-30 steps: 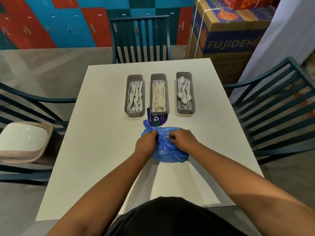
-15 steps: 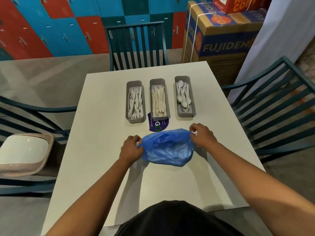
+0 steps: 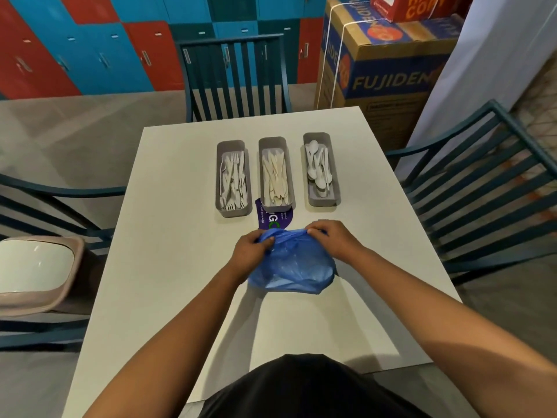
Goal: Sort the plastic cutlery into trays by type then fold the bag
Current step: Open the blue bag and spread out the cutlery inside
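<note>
Your left hand [image 3: 251,247] and right hand [image 3: 333,241] each pinch the top edge of the blue plastic bag [image 3: 291,267], bunched on the tabletop [image 3: 168,267]. Folding remains. Beyond: forks tray [image 3: 232,178], knives tray [image 3: 275,173], spoons tray [image 3: 321,170] look sorted.

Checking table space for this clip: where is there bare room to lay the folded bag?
Bare table lies left of the left hand and bag, right of the right hand, and between the forearms near the front edge. Crowded: the three trays and sticker beyond the bag.
</note>
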`<state>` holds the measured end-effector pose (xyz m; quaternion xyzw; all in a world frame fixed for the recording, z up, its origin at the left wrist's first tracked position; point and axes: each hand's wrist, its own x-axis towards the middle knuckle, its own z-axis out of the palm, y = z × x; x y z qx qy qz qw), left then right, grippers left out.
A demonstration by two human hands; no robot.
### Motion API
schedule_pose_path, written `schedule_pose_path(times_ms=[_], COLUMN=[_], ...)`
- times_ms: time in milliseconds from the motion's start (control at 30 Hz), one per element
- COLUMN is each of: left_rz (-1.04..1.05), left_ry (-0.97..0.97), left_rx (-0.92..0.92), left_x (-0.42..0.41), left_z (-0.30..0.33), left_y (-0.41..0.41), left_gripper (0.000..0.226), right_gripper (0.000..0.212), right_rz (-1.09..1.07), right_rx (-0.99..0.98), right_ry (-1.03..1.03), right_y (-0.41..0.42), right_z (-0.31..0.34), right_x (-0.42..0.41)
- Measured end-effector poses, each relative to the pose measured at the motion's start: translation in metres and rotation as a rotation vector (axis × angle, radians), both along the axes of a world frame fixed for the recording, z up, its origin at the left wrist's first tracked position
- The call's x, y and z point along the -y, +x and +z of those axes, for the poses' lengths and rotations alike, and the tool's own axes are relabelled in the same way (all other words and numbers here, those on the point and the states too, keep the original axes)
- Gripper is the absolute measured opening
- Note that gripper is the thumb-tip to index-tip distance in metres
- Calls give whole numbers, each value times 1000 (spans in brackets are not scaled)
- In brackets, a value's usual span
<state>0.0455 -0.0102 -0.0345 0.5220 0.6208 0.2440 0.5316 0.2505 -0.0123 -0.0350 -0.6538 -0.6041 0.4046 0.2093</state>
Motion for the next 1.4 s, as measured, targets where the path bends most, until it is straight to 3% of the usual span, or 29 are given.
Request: schedule_pose_path(times_ms=[167, 367, 433, 500, 567, 633, 733, 867, 967, 1033, 1100, 1200, 1333, 1400], left_rz=[230, 432, 471, 530, 378, 122, -111, -396, -574, -603, -567, -459, -311, -267], left_ry=[-95, -107, 16, 356, 695, 729, 510, 303, 288, 238, 205, 230, 127, 29], left_rx=[237, 169, 65, -13, 12, 127, 113, -177, -608, -920, -1069, -1164, -1202, -1167], left_x=[-2, -15, -16, -16, -14, -9, -3, -3, -8, -9, -8, -9, -17, -22], left_z=[13, 4, 9, 24, 41, 53, 52, 26, 5, -1, -3, -1, 7, 15], left_y=[-4, -15, -11, -4, 9, 24, 42, 47, 45, 37, 27, 11, -13, -18], left_gripper=[20, 11, 30, 38, 29, 23, 20, 14, 43, 56, 62, 63, 59, 58], right_gripper=[29, 50, 45, 42, 41, 42, 30, 49, 38, 24, 20, 40, 26, 16], right_rz=[-115, -466, -463, -394, -328, -266, -150, 24, 309, 447, 504, 526, 627, 644], right_rx=[-245, -658, -707, -690, -654, -557, -452, -269, 121, 326, 516, 870, 1249, 1343], right_ry=[-80, -15, 19, 53, 66, 99, 130, 58, -112, -257, -403, -517, -534, -588], right_y=[0, 5, 6, 4, 0, -6, -17, -23, -27, -31, -35, -35, -32, -35], right_z=[21, 51, 60, 67, 70, 70, 76, 83, 89, 92, 90, 79, 73, 74], right_x=[-14, -37, -40, -41, -43, -43, -41, -33, -24, -17, -12, -6, -1, 2])
